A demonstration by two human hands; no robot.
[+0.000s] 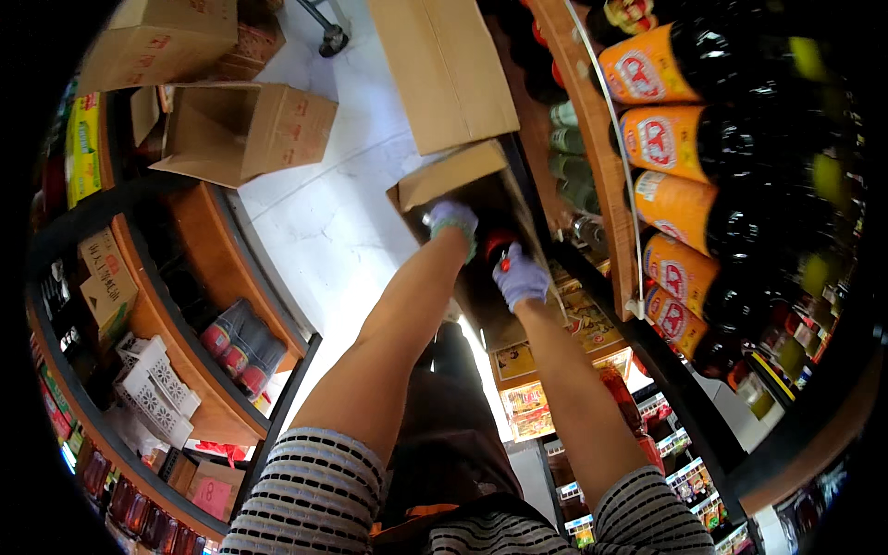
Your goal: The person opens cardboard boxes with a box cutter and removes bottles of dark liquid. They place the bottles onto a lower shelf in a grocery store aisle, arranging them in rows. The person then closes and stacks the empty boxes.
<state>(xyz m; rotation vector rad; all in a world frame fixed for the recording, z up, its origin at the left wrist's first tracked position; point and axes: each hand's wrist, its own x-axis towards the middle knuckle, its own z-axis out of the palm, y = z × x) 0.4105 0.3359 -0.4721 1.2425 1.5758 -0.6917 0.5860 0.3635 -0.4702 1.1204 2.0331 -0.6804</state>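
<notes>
Both my hands wear light purple gloves and reach into an open cardboard box [454, 173] on the floor in front of me. My left hand [452, 220] is inside the box near its far left side; a small shiny thing shows beside its fingers, and its grip is hard to make out. At the right, my right hand [520, 275] has its fingers curled at a small red-topped thing [504, 263], perhaps a bottle's cap. Between the hands a dark round item with red [498, 241] shows in the box. The box's deeper contents are in shadow.
A closed carton [447, 69] lies just beyond the box. An open carton [288, 132] stands on the tiled floor at the left. Wooden shelving [590, 139] with orange-labelled dark bottles [659, 142] borders the right; shelves with a white plastic basket [156, 388] stand left.
</notes>
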